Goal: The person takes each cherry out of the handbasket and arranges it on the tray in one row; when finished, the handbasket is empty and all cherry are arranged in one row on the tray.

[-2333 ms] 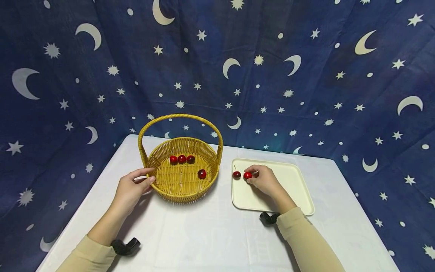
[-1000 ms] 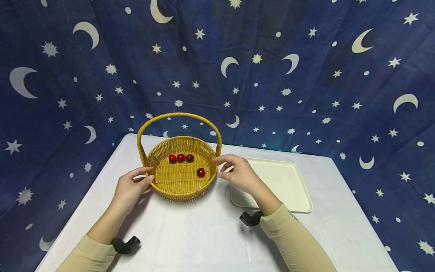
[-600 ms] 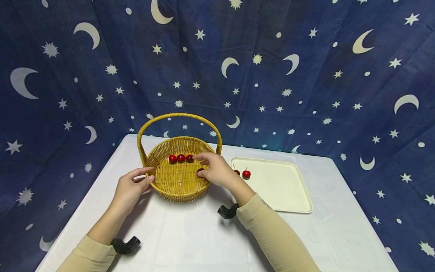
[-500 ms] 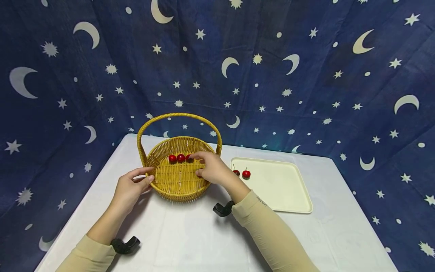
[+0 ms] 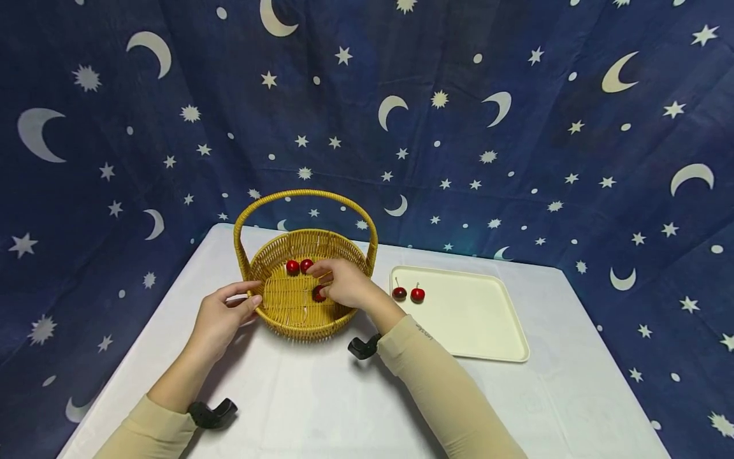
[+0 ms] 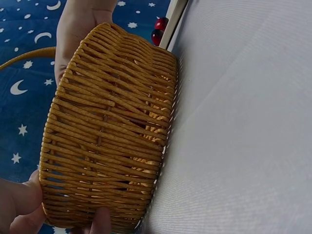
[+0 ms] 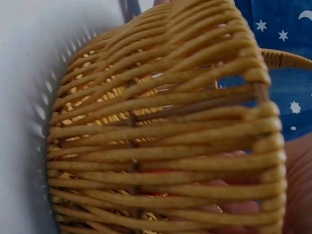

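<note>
A yellow wicker basket (image 5: pixel 309 331) with a tall arched handle stands on the white table. My left hand (image 5: pixel 220 319) grips its left rim; in the left wrist view, thumb and fingers (image 6: pixel 101 222) lie against the weave. Reaching over the right rim, my right hand (image 5: pixel 346 284) pinches a dark red cherry (image 5: pixel 318 293) low inside the basket, partly covered by the fingers. Two more cherries, a bright red cherry (image 5: pixel 293 267) and a darker cherry (image 5: pixel 306 266), sit side by side towards the back. Through the weave, the right wrist view shows a red patch (image 7: pixel 158 181).
Right of the basket lies a cream tray (image 5: pixel 470 319), with two stemmed cherries, a dark cherry (image 5: pixel 399 293) and a red cherry (image 5: pixel 417 294), near its left edge. A blue curtain (image 5: pixel 459 127) with moons and stars hangs behind the table (image 5: pixel 321 401).
My right hand has moved left from the tray into the basket. The cherry at the basket's right has shifted left with it. The third cherry in the back row is now hidden. My left hand stays put.
</note>
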`<state>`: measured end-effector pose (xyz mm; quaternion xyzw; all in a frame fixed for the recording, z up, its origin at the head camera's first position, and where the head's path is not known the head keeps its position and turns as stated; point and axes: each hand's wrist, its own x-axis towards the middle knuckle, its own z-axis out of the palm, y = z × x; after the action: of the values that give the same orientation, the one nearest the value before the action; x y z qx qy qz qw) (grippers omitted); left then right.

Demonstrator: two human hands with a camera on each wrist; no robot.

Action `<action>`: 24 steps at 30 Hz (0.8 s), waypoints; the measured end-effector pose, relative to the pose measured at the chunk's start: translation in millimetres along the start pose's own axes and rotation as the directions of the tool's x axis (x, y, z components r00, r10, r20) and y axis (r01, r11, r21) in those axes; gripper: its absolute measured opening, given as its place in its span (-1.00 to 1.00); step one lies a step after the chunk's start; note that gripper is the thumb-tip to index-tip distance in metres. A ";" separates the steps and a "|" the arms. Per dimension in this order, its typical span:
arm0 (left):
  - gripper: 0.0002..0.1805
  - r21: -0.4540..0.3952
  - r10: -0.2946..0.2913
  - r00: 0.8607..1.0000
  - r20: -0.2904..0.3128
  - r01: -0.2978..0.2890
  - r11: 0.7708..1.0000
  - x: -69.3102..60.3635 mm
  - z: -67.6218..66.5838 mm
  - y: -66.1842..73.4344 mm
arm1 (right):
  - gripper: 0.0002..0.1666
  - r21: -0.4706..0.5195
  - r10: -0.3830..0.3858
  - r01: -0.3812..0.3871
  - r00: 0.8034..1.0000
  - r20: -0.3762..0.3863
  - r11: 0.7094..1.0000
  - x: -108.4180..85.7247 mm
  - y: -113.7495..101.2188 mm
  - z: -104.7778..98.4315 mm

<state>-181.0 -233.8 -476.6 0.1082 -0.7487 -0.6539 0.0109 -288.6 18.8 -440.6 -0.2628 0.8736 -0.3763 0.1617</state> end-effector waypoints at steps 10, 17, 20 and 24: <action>-0.49 0.008 0.016 1.000 0.007 -0.016 1.000 1.8 -0.7 1.5 | -0.45 -0.145 0.081 -0.090 0.995 -0.064 0.985 5.8 -0.1 1.4; -0.48 0.003 0.014 1.000 0.006 -0.014 1.000 1.4 1.1 1.3 | -0.46 -0.206 0.153 -0.144 0.988 0.029 0.968 12.3 -0.2 5.7; -0.48 0.007 0.014 1.000 0.002 -0.014 1.000 0.5 0.1 1.0 | -0.53 -0.211 0.126 -0.110 0.990 0.063 0.971 16.0 0.3 10.8; -0.48 0.013 0.018 1.000 0.005 -0.018 1.000 0.7 -1.2 1.0 | -0.61 -0.241 0.095 -0.073 0.992 0.081 0.968 20.2 0.9 16.8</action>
<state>-181.6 -235.0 -475.5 0.1000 -0.7540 -0.6490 0.0143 -297.2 -2.0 -454.1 -0.2602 0.9142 -0.2497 0.1848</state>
